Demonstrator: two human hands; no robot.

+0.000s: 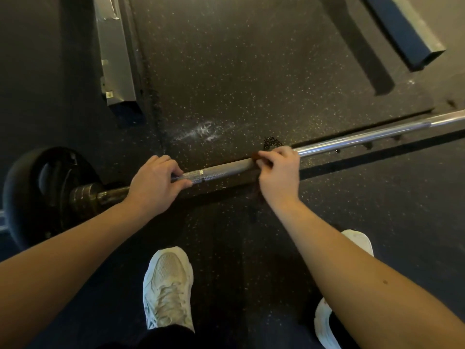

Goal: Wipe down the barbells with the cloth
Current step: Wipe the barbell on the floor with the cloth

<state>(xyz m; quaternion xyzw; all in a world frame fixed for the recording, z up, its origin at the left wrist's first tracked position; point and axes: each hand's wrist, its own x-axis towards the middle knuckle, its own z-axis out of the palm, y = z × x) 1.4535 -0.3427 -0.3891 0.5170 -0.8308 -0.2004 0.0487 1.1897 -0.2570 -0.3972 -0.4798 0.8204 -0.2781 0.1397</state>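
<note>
a barbell (226,170) lies across the dark gym floor (226,71), being wiped mid-shaft.

the right hand (278,172) presses a dark cloth (259,157) around the bar; the left hand (153,183) grips the bare bar near the weight plate (32,192). next, probably, sliding the cloth along.

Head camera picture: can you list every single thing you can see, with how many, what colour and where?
barbell: one, silver steel, lying across the floor from left to right
weight plate: one visible, black, on the barbell's left end
cloth: one, dark brown, wrapped on the bar under the right hand
rack feet: two, grey metal beams, top left and top right
chalk smudge: one, white, on the floor behind the bar
floor: black rubber with pale specks
shoes: two, white, bottom middle and bottom right
left hand: grip closed on the bare bar
right hand: grip closed on the cloth
</note>
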